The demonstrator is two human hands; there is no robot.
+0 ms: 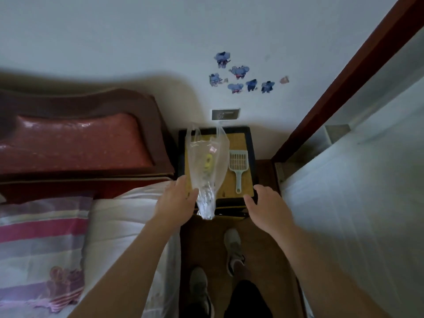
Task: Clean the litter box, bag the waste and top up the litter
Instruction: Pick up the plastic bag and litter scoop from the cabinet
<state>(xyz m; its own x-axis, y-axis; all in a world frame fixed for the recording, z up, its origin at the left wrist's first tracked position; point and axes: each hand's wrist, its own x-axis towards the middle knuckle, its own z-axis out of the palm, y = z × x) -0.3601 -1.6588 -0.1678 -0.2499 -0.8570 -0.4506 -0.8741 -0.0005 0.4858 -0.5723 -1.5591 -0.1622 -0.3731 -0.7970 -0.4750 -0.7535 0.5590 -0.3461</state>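
A clear plastic bag with a yellow print lies on a small black-framed stand with a yellow top. Its twisted end hangs over the front edge. A pale green litter scoop lies to the right of the bag, handle toward me. My left hand is at the bag's lower left, thumb against the plastic, fingers fairly straight. My right hand hovers over the stand's front right corner with its fingers spread and holds nothing. No litter box is in view.
A bed with a dark red headboard stands close on the left. A white wall with stickers and a socket is behind the stand, and a sliding door is on the right. My feet stand on the narrow wooden floor strip.
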